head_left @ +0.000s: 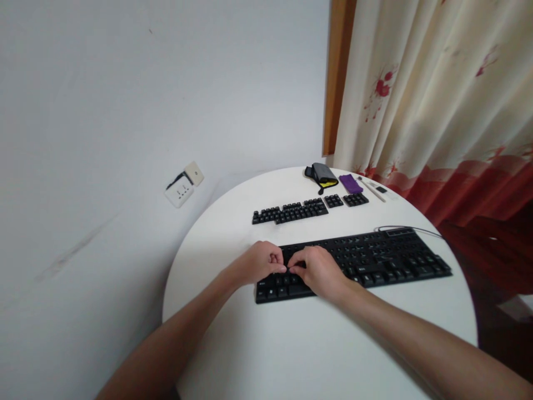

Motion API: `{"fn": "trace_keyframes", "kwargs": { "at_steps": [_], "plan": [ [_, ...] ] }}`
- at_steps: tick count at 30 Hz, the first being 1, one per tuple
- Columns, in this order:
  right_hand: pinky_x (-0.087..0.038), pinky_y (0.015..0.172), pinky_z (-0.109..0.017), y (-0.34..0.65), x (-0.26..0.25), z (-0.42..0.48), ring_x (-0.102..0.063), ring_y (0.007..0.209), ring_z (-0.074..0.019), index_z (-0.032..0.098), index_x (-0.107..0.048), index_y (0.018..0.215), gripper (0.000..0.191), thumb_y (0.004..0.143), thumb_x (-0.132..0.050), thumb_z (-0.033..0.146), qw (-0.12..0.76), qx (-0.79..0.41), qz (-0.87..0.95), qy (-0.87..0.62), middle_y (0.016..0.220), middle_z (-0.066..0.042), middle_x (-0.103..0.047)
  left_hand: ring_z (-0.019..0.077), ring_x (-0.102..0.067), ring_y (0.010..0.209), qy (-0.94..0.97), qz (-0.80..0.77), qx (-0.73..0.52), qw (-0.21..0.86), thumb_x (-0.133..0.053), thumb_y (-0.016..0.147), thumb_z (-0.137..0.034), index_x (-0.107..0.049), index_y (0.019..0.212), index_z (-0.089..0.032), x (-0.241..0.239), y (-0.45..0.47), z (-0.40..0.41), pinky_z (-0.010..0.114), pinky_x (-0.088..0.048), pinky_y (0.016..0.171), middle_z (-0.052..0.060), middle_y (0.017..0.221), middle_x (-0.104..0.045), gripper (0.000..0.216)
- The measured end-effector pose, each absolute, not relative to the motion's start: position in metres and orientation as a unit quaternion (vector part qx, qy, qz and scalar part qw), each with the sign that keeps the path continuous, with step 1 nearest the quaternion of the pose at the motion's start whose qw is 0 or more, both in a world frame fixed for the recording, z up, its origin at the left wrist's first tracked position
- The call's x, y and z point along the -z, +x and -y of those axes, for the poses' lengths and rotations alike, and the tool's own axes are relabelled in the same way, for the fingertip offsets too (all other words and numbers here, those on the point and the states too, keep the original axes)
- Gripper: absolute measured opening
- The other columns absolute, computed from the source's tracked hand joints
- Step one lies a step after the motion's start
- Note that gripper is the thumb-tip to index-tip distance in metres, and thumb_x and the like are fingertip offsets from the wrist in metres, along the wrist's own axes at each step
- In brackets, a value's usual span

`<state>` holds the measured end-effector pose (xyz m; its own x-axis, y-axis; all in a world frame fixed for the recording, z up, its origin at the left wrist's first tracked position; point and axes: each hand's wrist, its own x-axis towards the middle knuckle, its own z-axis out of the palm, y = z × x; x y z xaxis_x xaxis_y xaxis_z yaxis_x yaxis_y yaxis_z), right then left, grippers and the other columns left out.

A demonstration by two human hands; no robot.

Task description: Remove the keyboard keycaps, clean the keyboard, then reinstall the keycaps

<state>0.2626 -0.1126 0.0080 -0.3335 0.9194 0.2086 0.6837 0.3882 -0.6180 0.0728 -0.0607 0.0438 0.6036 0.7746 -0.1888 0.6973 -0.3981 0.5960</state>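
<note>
A black keyboard [387, 264] lies across the table, with many key positions in its upper rows showing no caps. Over its left part, my left hand [264, 261] is closed, thumb and fingertips pinched at the keys. My right hand [318, 269] comes in from the other side, its thumb and index finger also pinched, almost touching the left fingertips. Whatever sits between the fingers is too small and dark to make out. Behind the keyboard, loose black keycaps [302, 211] are laid out in rows, with smaller groups of keycaps [355, 200] to their right.
On the round white table [225, 233], a grey pouch [323, 173], a purple cloth [351, 184] and a slim white brush-like stick [372, 190] lie at the back. The keyboard's cable [410, 227] runs off the right edge. Wall and socket [180, 190] stand left, a curtain [437, 100] right.
</note>
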Motion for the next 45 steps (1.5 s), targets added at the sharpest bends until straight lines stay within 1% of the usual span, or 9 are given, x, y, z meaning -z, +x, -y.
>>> {"fn": "trace_keyframes", "kwargs": {
  "at_steps": [3,7,15,20,23,31,35,39,45],
  "plan": [
    [-0.047,0.076,-0.030,0.261,-0.012,0.116,-0.068,0.082,-0.0213,0.026,-0.077,0.088,0.016,0.082,-0.067,0.014,0.263,-0.185,0.800,-0.507,0.086,-0.002,-0.076,0.0122,-0.054,0.057,0.836,-0.437,-0.059,0.326,-0.071,0.072,-0.021,-0.068,0.068,-0.016,-0.042,0.072,0.060,0.020,-0.036,0.053,-0.002,0.059,-0.061,0.007],
    [-0.046,0.078,-0.028,0.259,-0.015,0.118,-0.066,0.086,-0.0197,0.023,-0.075,0.084,0.016,0.082,-0.065,0.010,0.267,-0.175,0.814,-0.486,0.087,-0.003,-0.074,0.0127,-0.056,0.060,0.834,-0.429,-0.059,0.341,-0.071,0.072,-0.022,-0.068,0.070,-0.015,-0.040,0.070,0.058,0.020,-0.036,0.054,-0.001,0.061,-0.063,0.008],
    [-0.044,0.079,-0.026,0.259,-0.018,0.117,-0.061,0.087,-0.0169,0.018,-0.071,0.075,0.020,0.085,-0.057,0.007,0.235,-0.164,0.851,-0.441,0.086,-0.003,-0.070,0.0118,-0.053,0.059,0.832,-0.421,-0.057,0.356,-0.070,0.073,-0.022,-0.066,0.070,-0.014,-0.041,0.068,0.056,0.020,-0.036,0.053,-0.002,0.059,-0.059,0.009],
    [-0.043,0.078,-0.028,0.266,-0.033,0.122,-0.060,0.089,-0.0179,0.021,-0.074,0.082,0.014,0.086,-0.061,0.019,0.202,-0.148,0.860,-0.445,0.094,-0.003,-0.069,0.0118,-0.053,0.059,0.830,-0.419,-0.060,0.364,-0.069,0.074,-0.023,-0.066,0.069,-0.014,-0.041,0.068,0.057,0.020,-0.036,0.054,-0.002,0.059,-0.059,0.010],
    [-0.042,0.077,-0.029,0.268,-0.040,0.125,-0.058,0.089,-0.0186,0.022,-0.075,0.082,0.018,0.089,-0.059,0.027,0.186,-0.139,0.863,-0.448,0.093,-0.003,-0.067,0.0114,-0.052,0.058,0.827,-0.418,-0.063,0.371,-0.068,0.074,-0.022,-0.065,0.069,-0.015,-0.040,0.067,0.057,0.020,-0.037,0.053,-0.003,0.058,-0.058,0.009],
    [-0.040,0.075,-0.029,0.266,-0.048,0.127,-0.057,0.089,-0.0194,0.022,-0.076,0.085,0.023,0.092,-0.054,0.028,0.137,-0.134,0.865,-0.464,0.093,-0.005,-0.066,0.0103,-0.048,0.056,0.828,-0.424,-0.059,0.362,-0.068,0.072,-0.021,-0.065,0.067,-0.015,-0.041,0.068,0.056,0.020,-0.035,0.052,-0.004,0.055,-0.054,0.009],
    [-0.040,0.072,-0.029,0.266,-0.050,0.127,-0.058,0.089,-0.0203,0.024,-0.075,0.085,0.025,0.093,-0.052,0.032,0.116,-0.138,0.862,-0.474,0.093,-0.005,-0.067,0.0103,-0.048,0.056,0.830,-0.421,-0.060,0.362,-0.069,0.072,-0.021,-0.065,0.067,-0.015,-0.040,0.068,0.054,0.019,-0.035,0.052,-0.004,0.056,-0.054,0.009],
    [-0.041,0.072,-0.029,0.266,-0.050,0.126,-0.059,0.089,-0.0216,0.022,-0.074,0.083,0.030,0.094,-0.050,0.035,0.089,-0.132,0.853,-0.497,0.095,-0.007,-0.067,0.0102,-0.048,0.056,0.831,-0.421,-0.061,0.357,-0.070,0.072,-0.022,-0.066,0.067,-0.015,-0.039,0.068,0.054,0.019,-0.035,0.053,-0.004,0.056,-0.055,0.010],
    [-0.042,0.074,-0.029,0.267,-0.045,0.125,-0.062,0.089,-0.0217,0.022,-0.075,0.083,0.030,0.093,-0.050,0.036,0.106,-0.129,0.851,-0.498,0.094,-0.007,-0.069,0.0100,-0.047,0.056,0.834,-0.424,-0.054,0.349,-0.070,0.072,-0.022,-0.066,0.067,-0.015,-0.043,0.069,0.055,0.019,-0.035,0.053,-0.004,0.055,-0.053,0.010]
  ]
}}
